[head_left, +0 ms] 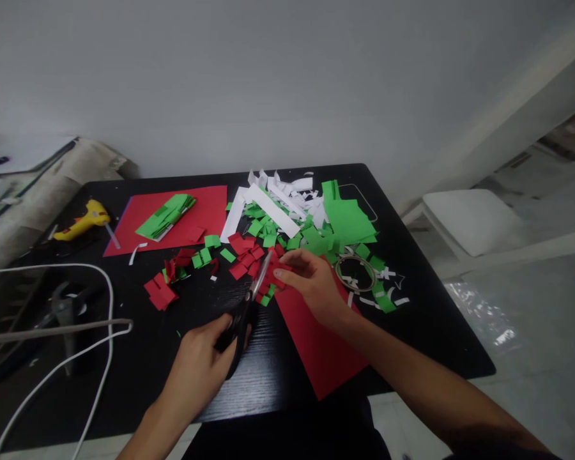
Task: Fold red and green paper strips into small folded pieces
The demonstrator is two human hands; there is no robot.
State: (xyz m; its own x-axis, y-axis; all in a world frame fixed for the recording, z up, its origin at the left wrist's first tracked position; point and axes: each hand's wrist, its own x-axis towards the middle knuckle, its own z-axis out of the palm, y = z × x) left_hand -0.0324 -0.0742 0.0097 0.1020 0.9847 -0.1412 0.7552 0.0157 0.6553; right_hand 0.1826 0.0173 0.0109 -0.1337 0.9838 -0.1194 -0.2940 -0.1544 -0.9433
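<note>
My left hand [202, 355] is closed round the black handles of a pair of scissors [253, 292], whose blades point up and away from me. Pinched in my right hand [319, 284] is a small piece of red paper [278, 273], right beside the scissor blades. Whether the blades touch the paper, I cannot tell. A large red sheet [322, 338] lies under my right hand and wrist. Just beyond the scissors are small red paper squares [245, 255], mixed with cut green pieces [263, 227].
White paper strips [273, 207] and a green sheet [347, 220] lie at the back. A metal ring [356, 275] is at right. Folded green paper [167, 216] rests on another red sheet [129, 220]. Left are a yellow glue gun [84, 222], pliers [66, 313] and a white cable [109, 319].
</note>
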